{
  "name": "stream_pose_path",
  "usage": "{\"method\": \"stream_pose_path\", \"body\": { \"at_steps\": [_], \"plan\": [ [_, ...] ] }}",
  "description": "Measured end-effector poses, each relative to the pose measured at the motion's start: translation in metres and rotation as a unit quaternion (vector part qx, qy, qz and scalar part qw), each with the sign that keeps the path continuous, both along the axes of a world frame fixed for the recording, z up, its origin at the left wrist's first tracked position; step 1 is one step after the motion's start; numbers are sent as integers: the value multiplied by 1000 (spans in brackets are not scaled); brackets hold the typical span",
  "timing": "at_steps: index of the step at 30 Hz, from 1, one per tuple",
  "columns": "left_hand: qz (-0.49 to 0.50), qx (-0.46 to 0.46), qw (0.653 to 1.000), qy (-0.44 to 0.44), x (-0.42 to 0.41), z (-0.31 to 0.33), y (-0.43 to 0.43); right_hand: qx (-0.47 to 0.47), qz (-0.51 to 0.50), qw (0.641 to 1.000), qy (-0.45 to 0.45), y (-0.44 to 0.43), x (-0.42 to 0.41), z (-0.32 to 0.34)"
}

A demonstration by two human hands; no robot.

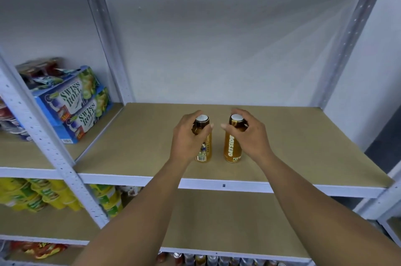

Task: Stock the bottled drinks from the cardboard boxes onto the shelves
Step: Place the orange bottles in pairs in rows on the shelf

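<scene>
Two amber-orange drink bottles with dark necks and white caps are standing upright side by side, a narrow gap between them, on the tan board shelf — roughly mid-width and closer to its white near edge than to the pale far wall. The left bottle is showing a barcode low on its label; the right bottle is showing the word OATSIDE running up its side.

The left hand is wrapping its fingers round the left bottle's neck, hiding the shoulder and much of the label's left side. The right hand is curling round the right bottle's neck from the right, its thumb pointing left into the gap.

Open board is lying all round the pair — widest to the right and far side — bounded by grey perforated metal uprights. In the bay to the left, blue cardboard Swiss Roll boxes are sitting stacked, and yellow packets are filling the level below.
</scene>
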State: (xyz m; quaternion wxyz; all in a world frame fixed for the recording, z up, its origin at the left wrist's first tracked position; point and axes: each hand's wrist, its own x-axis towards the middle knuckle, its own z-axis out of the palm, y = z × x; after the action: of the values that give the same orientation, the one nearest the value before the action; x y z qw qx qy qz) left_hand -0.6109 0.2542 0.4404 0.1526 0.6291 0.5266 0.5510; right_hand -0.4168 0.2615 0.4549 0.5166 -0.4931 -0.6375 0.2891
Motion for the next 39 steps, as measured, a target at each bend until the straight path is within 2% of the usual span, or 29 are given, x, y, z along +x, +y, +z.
{"method": "stream_pose_path", "body": {
  "at_steps": [3, 11, 16, 25, 39],
  "plan": [
    [-13, -30, 999, -38, -7, -9, -9, -9, 23, 999, 22, -9, 4, -11],
    [-41, -109, 993, 3, -9, -34, -21, -28, 42, 999, -13, -16, 15, -51],
    [-38, -119, 992, 10, -1, -35, -11, -17, 40, 999, -20, -9, 12, -57],
    [-7, -111, 993, -30, 10, -49, -9, -18, 33, 999, -33, -7, 12, -62],
    [45, -105, 993, 32, 11, -52, -10, 1, -16, 998, -67, -5, 14, -68]
  ]
}}
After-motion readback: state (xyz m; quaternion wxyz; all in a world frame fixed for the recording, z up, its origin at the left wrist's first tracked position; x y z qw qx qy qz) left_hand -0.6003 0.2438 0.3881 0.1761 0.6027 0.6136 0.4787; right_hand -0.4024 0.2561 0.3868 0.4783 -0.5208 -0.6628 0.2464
